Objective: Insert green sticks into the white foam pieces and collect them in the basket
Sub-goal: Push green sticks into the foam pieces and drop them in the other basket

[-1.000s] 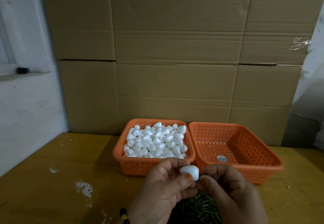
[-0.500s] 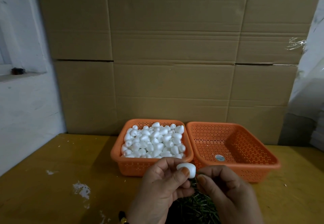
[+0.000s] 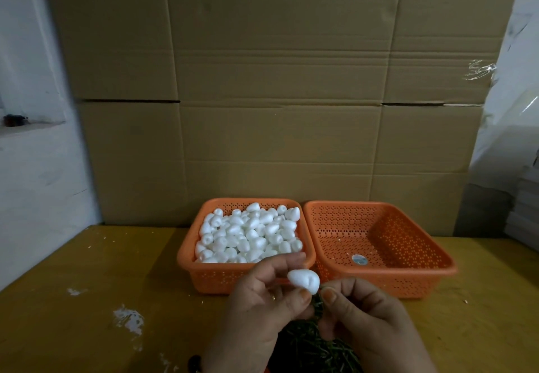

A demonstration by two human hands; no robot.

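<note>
My left hand (image 3: 259,308) pinches a white egg-shaped foam piece (image 3: 303,280) between thumb and fingers, in front of the baskets. My right hand (image 3: 370,323) is right beside it, thumb and forefinger pinched together at the foam's lower right end; a thin green stick there is barely visible. A heap of green sticks (image 3: 315,346) lies on the table under both hands. The left orange basket (image 3: 189,267) is full of several white foam pieces (image 3: 250,235). The right orange basket (image 3: 408,279) holds only a small round sticker.
The yellow table (image 3: 102,291) has white scuff marks at the left. A wall of cardboard boxes (image 3: 277,110) stands right behind the baskets. A white wall with a ledge is at the left, and plastic-wrapped stacks at the right.
The foam piece has turned a little in my left fingers and my right fingertips have closed in on its lower end. The camera view has shifted slightly.
</note>
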